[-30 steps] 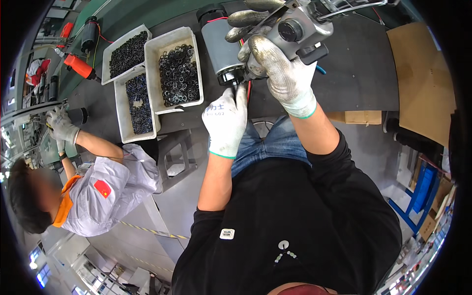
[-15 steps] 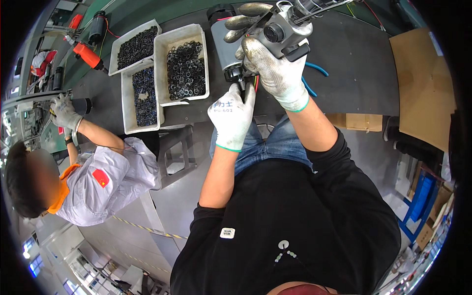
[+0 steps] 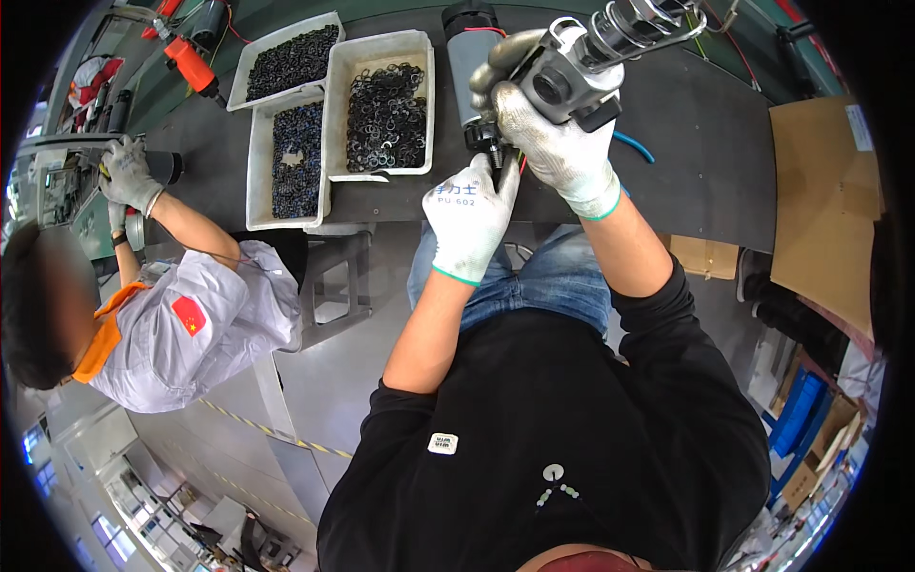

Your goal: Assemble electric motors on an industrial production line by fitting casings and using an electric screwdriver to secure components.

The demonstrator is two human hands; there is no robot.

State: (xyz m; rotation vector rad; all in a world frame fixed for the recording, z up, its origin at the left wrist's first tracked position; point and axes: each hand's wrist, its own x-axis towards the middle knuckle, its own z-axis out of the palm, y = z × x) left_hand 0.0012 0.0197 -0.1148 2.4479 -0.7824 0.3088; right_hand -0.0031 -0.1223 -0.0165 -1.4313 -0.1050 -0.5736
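Observation:
My right hand, in a white knit glove with greyed fingertips, is closed around a silver-grey metal housing with a dark round face. A coil spring and rods rise beyond it at the upper right. More greyed glove fingers show at the housing's left side. Just below and left, my left hand, gloved too, pinches a dark part with a screw thread under a black ribbed knob. Its fingertips are partly hidden. A grey cylinder with a black cap stands directly behind the knob.
Left of my hands are white bins of black rings, small dark parts and more black rings. Blue-handled pliers lie right of my wrist. A co-worker works at far left near an orange power tool. Cardboard stands at right.
The view has shifted a little, so bins and bench sit farther right and higher. Both hands keep their holds; the housing and spring have tilted slightly, and more of the spring shows.

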